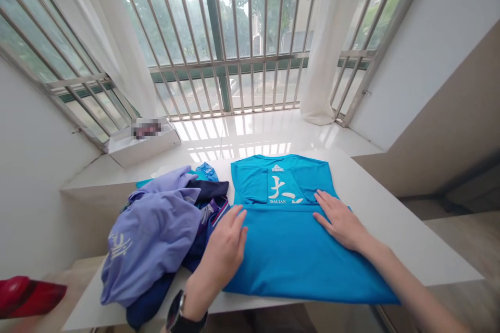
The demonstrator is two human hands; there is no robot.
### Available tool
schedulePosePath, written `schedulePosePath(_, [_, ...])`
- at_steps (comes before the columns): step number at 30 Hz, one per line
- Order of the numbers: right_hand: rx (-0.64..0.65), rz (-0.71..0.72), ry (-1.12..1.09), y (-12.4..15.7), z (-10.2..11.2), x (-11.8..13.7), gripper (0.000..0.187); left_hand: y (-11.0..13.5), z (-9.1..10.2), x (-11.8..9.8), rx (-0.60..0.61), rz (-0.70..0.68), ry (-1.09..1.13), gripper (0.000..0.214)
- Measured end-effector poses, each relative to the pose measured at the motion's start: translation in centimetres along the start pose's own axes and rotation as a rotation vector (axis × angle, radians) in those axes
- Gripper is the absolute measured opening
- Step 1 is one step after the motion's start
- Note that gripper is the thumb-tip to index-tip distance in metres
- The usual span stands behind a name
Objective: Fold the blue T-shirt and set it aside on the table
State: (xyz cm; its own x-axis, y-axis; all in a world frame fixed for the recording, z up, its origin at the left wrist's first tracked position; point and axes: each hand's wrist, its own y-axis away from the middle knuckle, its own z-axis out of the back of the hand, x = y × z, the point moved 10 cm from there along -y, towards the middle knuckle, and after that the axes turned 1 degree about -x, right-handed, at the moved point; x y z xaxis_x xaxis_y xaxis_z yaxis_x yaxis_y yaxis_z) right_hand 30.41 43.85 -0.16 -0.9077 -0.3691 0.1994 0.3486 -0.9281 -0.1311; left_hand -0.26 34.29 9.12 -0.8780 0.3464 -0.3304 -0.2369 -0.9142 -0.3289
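Observation:
A bright blue T-shirt (300, 255) lies spread on the white table, its lower part folded up over the chest. White lettering and a logo show above the fold. My left hand (228, 239) rests at the shirt's left side near the fold line, fingers stretched forward. On the right side, my right hand (339, 218) lies flat on the shirt by the same fold, thumb apart from the fingers. Left of the shirt is a heap of crumpled clothes, with a lavender garment (160, 234) on top and a dark navy one (146, 302) under it.
The white table (406, 250) adjoins a glossy window ledge (250, 132). A white box (146, 145) with a blurred item stands on the ledge at left. Barred windows and white curtains (320, 62) rise behind. Something red (29, 296) is at the lower left.

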Motion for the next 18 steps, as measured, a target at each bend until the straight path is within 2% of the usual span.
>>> schedulePosePath(4, [0.038, 0.003, 0.035, 0.0, -0.3, 0.0, 0.076, 3.2, -4.8, -1.3, 0.145, -0.094, -0.131, 0.054])
schedulePosePath(6, [0.054, 0.001, 0.052, 0.1, -0.2, -0.3, 0.078, 4.1, -5.8, -1.3, 0.155, -0.118, -0.166, 0.061])
schedulePosePath(8, [0.065, -0.002, 0.069, 0.2, -0.2, -0.8, 0.078, 4.5, -6.0, -1.1, 0.139, -0.135, -0.185, 0.066])
schedulePosePath(11, [0.073, -0.010, 0.092, 0.3, -0.3, -1.8, 0.080, 4.0, -4.9, -0.7, 0.086, -0.145, -0.190, 0.066])
schedulePosePath(14, [0.061, -0.014, 0.103, 0.4, -0.1, -2.3, 0.080, 2.1, -1.8, 0.3, -0.054, -0.088, -0.140, 0.046])
schedulePosePath(16, [0.052, -0.020, 0.101, 0.5, 0.1, -2.3, 0.079, 0.5, 0.6, 0.8, -0.174, -0.029, -0.064, 0.040])
schedulePosePath(18, [0.045, -0.027, 0.097, 0.5, 0.3, -2.2, 0.078, -1.1, 1.5, 0.6, -0.217, -0.001, 0.010, 0.039])
